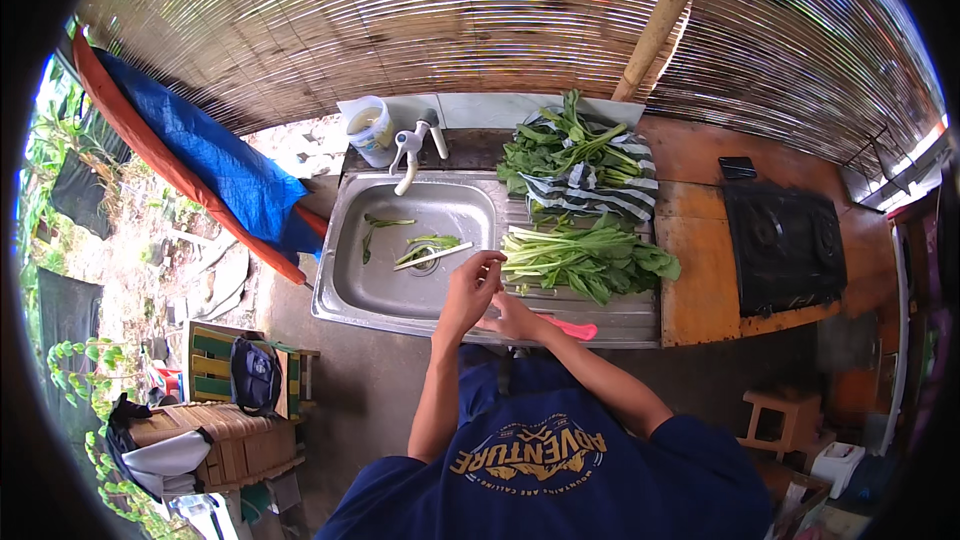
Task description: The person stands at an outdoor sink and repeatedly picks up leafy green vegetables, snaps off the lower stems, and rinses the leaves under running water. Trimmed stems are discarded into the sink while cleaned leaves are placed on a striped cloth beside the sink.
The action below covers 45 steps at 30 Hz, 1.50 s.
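Note:
My left hand (474,286) is raised over the front right rim of the steel sink (352,311), fingers curled. Just below it and to its right is my right hand (513,317), the two close together. Whether anything small is between the fingers is too unclear to see. Beyond them, a pile of leafy greens (592,255) lies on the ribbed drainboard, pale stems toward my hands. A pink handle (576,327), perhaps a knife's, rests by my right wrist. In the basin are a cut white stalk (433,256) and loose leaves (442,241) around the drain.
More greens (570,139) spill from a striped plastic bag (592,195) behind the pile. A faucet (409,150) and a plastic tub (370,131) stand at the back. On the wooden counter to the right are a black stove (784,247) and a dark phone-like object (737,167).

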Motion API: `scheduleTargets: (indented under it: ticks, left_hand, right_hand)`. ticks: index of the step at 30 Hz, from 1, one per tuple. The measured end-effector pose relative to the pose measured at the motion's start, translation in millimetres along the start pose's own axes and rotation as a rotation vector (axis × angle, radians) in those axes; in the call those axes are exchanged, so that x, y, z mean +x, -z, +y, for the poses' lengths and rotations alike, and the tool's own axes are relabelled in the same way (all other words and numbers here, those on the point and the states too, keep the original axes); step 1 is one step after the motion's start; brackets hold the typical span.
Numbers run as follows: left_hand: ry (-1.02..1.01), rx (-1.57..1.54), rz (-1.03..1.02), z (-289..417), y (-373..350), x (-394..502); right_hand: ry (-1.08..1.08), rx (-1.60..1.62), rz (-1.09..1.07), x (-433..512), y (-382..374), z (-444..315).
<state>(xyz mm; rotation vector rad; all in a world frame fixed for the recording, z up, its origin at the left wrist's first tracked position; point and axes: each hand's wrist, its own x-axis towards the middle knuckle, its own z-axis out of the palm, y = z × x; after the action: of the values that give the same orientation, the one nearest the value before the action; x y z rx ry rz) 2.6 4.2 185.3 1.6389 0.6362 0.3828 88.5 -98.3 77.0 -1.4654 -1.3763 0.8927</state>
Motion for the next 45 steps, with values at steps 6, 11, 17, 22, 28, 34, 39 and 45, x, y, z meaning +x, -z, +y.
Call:
scheduleTargets:
  ticks: [6, 11, 17, 22, 28, 34, 39, 45]
  left_hand:
    - [-0.286, 0.01, 0.298, 36, 46, 5]
    - [-0.253, -0.202, 0.266, 14, 84, 24]
    - [0.127, 0.089, -0.104, -95, 45, 55]
    - [0.288, 0.055, -0.101, -172, 75, 41]
    - [0.386, 0.197, 0.199, -227, 165, 50]
    - [0.387, 0.663, 0.359, -262, 225, 101]
    - [0.538, 0.752, 0.331, -287, 236, 128]
    - [0.499, 0.704, 0.194, -302, 233, 117]
  right_hand:
    - [-0.268, 0.078, 0.085, 5, 54, -35]
    - [-0.209, -0.351, 0.227, -20, 137, -65]
    - [-0.407, -0.907, 0.204, -40, 176, -28]
    - [-0.266, -0.946, 0.372, -47, 136, 7]
    - [-0.186, -0.734, 0.427, -5, 76, 2]
    - [-0.218, -0.631, 0.481, 42, 28, -19]
    - [-0.324, -0.625, 0.405, 60, -7, -32]
    - [-0.36, -0.585, 0.393, 86, -46, -39]
